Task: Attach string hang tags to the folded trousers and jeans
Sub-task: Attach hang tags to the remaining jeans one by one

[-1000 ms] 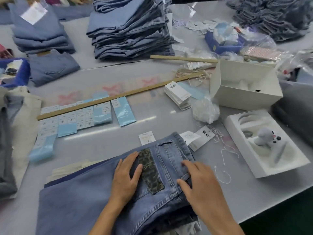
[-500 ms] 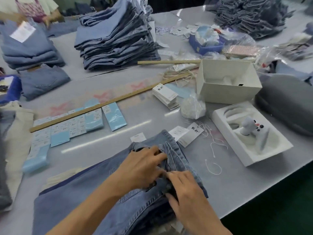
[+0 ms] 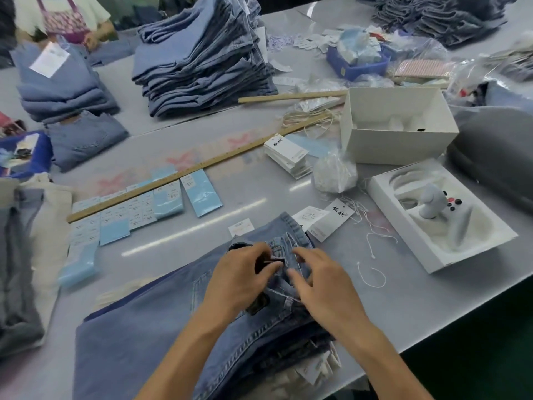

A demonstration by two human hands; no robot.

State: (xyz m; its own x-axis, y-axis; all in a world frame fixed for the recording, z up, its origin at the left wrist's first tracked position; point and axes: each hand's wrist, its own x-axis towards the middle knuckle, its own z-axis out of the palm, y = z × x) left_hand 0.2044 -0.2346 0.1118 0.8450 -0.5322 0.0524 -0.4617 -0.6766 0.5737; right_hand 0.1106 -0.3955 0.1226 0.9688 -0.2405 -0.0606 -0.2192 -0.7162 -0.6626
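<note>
Jeans (image 3: pixel 150 327): folded, near counter (image 3: pixel 259 194) edge; soft, heavy denim, limp at folds. Left grip (image 3: pixel 239 281): pinching dark patch at waistband. Right grip (image 3: pixel 323 284): curled at belt loop, hold unclear. Tags (image 3: pixel 331 223): stiff, light, just beyond waistband; best taken by string.

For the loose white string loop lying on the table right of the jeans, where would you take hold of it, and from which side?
Pinch the white string loop at its curved far end, coming from above with the right hand. It lies flat and limp on the bare table, clear of the jeans, so only a fingertip grip from the top gets under it.
</note>
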